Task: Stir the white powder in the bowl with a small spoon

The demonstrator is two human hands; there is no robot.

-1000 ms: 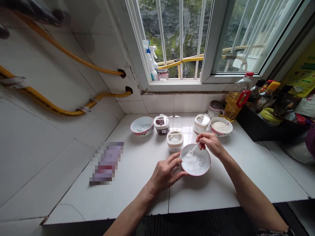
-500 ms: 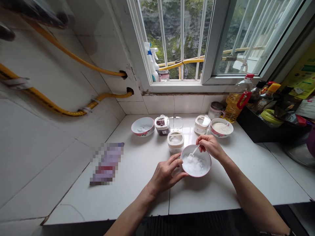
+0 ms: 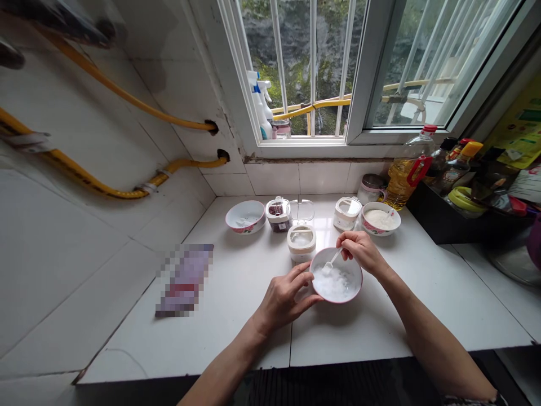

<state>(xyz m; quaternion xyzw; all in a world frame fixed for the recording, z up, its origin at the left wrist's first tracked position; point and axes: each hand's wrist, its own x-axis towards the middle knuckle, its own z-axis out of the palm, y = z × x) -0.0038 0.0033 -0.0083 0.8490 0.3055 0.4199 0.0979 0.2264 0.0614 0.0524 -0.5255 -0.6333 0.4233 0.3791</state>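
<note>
A white bowl (image 3: 353,293) with a pink rim stands on the counter, holding a white, grainy substance (image 3: 336,282). My left hand (image 3: 291,293) grips the bowl's left side, thumb low and fingers along the rim. Between the fingertips of my right hand (image 3: 359,248) is the handle of a small white spoon (image 3: 332,264); its scoop rests in the white grains. Just behind the bowl sits a square lidded container (image 3: 301,242) with pale contents. Farther back are an open-lidded container of dark red pieces (image 3: 279,217) and another white container (image 3: 346,214).
A flowered bowl (image 3: 245,220) stands back left, and a bowl of white powder (image 3: 380,221) back right. An oil bottle (image 3: 399,180), a glass jar (image 3: 372,189) and a black box of bottles (image 3: 448,223) line the right. A blurred purple packet (image 3: 186,282) lies on the left.
Almost nothing differs. Both hands keep their places on the bowl and spoon, and the spoon's scoop has shifted very slightly within the white grains.
</note>
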